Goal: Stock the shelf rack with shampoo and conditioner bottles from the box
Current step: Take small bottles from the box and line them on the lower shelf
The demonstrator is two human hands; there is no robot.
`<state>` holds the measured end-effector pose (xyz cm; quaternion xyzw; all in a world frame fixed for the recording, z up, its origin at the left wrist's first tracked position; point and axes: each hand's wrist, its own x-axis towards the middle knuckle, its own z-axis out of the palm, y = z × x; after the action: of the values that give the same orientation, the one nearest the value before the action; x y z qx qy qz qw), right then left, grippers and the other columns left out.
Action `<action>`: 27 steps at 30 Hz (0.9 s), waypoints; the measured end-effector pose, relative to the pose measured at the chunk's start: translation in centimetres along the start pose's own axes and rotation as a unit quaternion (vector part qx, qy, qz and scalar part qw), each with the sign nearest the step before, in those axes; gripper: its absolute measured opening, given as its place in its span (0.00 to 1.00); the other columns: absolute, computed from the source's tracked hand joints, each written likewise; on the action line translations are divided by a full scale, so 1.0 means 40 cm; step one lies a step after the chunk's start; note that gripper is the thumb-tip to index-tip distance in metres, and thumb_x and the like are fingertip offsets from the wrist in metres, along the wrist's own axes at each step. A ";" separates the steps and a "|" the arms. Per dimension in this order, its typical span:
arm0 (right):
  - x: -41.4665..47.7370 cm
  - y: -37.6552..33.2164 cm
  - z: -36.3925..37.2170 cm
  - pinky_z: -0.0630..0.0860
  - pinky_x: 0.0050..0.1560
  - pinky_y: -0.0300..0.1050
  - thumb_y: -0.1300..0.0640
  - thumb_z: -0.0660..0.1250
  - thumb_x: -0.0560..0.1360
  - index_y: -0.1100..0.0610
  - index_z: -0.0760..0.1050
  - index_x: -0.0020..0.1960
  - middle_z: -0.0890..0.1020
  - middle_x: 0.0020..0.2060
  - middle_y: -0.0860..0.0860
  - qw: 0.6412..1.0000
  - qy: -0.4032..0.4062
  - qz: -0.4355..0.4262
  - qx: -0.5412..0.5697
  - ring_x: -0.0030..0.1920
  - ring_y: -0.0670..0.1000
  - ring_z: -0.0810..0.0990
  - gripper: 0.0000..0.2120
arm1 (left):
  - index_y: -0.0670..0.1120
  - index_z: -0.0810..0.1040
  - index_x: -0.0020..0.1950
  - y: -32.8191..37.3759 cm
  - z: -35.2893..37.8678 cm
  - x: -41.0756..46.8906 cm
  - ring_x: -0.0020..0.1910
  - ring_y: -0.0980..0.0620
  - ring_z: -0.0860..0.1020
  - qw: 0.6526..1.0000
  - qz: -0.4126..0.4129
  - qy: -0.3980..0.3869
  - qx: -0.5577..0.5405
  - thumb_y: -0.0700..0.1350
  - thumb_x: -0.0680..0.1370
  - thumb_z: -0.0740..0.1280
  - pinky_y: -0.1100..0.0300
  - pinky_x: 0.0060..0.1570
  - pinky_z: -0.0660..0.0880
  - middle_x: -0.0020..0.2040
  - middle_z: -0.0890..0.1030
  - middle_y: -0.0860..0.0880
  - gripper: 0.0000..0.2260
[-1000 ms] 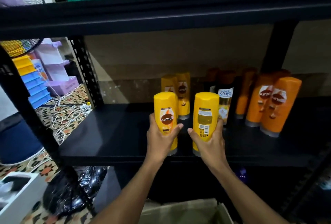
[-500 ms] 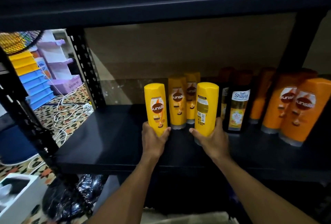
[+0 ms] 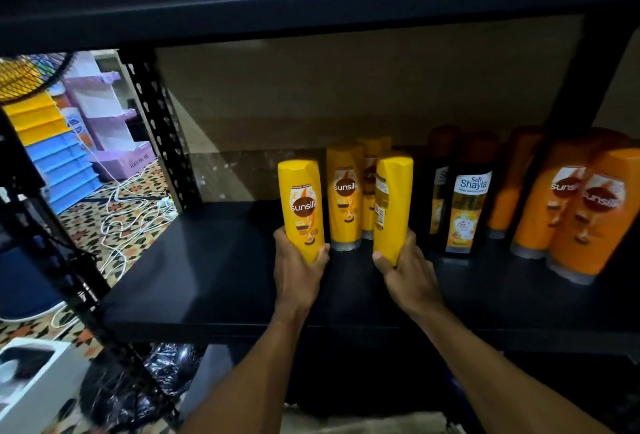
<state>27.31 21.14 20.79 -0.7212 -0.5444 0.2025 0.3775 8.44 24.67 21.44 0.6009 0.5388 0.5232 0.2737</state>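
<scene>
Bottles: two yellow Sunsilk bottles, both upright with the long axis near vertical. The left bottle [image 3: 301, 205] shows its front label. The right bottle [image 3: 393, 205] is turned so its back label faces 9 o'clock.
Left hand [image 3: 299, 267]: wrapped round the left bottle's base, forearm entering from 6 o'clock.
Right hand [image 3: 403, 269]: gripping the right bottle's base, thumb on its 9 o'clock side.
Key relation: the yellow row [image 3: 344, 198] stands at 12 o'clock, between and just behind the held pair. Bare shelf [image 3: 207, 260] lies at 9 o'clock of the left bottle. The Shayla bottles [image 3: 465, 211] stand just beside the right bottle at 3 o'clock.
Contact: the hands hide both bases, so I cannot tell whether they touch the shelf.
Next move: probably setting both down, after twisting the right bottle label-forward.
</scene>
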 end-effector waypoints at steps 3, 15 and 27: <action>0.000 -0.005 -0.004 0.68 0.67 0.56 0.42 0.65 0.79 0.49 0.58 0.77 0.74 0.68 0.56 1.000 0.021 -0.011 0.014 0.67 0.60 0.73 0.31 | 0.51 0.62 0.64 0.000 0.001 0.000 0.55 0.52 0.75 1.000 -0.002 -0.001 0.001 0.48 0.76 0.76 0.59 0.48 0.74 0.59 0.73 0.50 0.26; 0.001 0.004 -0.003 0.75 0.61 0.55 0.47 0.74 0.74 0.45 0.61 0.77 0.76 0.67 0.50 0.994 0.045 -0.027 0.098 0.65 0.55 0.76 0.36 | 0.53 0.61 0.63 -0.002 0.004 0.001 0.56 0.52 0.75 1.000 0.004 0.004 0.009 0.48 0.75 0.76 0.56 0.50 0.75 0.59 0.72 0.52 0.27; 0.016 -0.004 0.006 0.65 0.72 0.57 0.36 0.63 0.78 0.43 0.55 0.79 0.71 0.73 0.49 0.999 0.022 -0.031 0.002 0.71 0.55 0.71 0.34 | 0.52 0.61 0.65 -0.009 0.007 0.004 0.56 0.53 0.75 1.000 0.005 0.002 0.009 0.48 0.76 0.76 0.58 0.49 0.74 0.59 0.72 0.52 0.27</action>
<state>27.23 21.86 20.85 -0.7076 -0.5576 0.1760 0.3968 8.53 24.99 21.09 0.6049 0.5409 0.5213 0.2642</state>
